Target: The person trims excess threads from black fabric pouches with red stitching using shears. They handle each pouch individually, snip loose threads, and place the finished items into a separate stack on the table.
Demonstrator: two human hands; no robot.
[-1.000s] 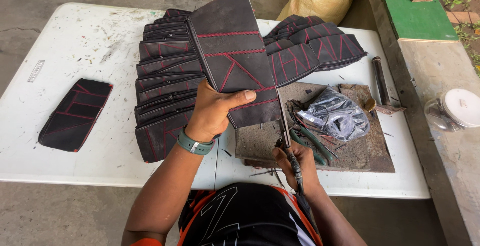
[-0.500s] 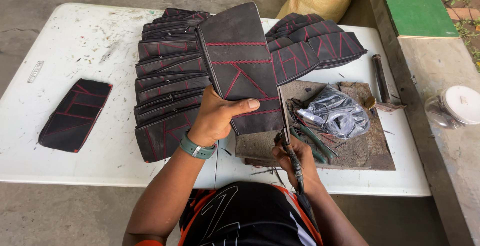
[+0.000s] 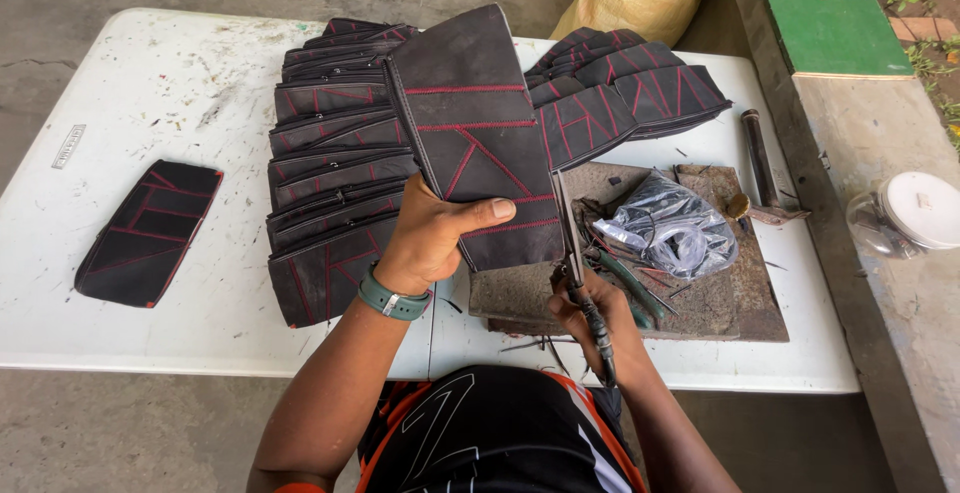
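Observation:
My left hand (image 3: 432, 241) grips a black leather piece with red stitching (image 3: 475, 133), held upright above the white table (image 3: 120, 283), thumb across its lower edge. My right hand (image 3: 592, 315) is closed around a thin metal tool (image 3: 572, 243) whose blade points up along the piece's right edge. Behind the held piece lie two overlapping stacks of similar black stitched pieces, one at the left (image 3: 335, 183) and one at the back right (image 3: 625, 93).
A single black stitched piece (image 3: 148, 231) lies at the table's left. A brown work board (image 3: 730, 298) holds a crumpled clear plastic bag (image 3: 672, 231) and scraps. A dark rod-shaped tool (image 3: 760, 158) lies at the right. A white-lidded jar (image 3: 915, 213) stands on the concrete ledge.
The held leather piece has shifted slightly and tilted a little more upright in my left hand. My right hand with the tool has stayed in place.

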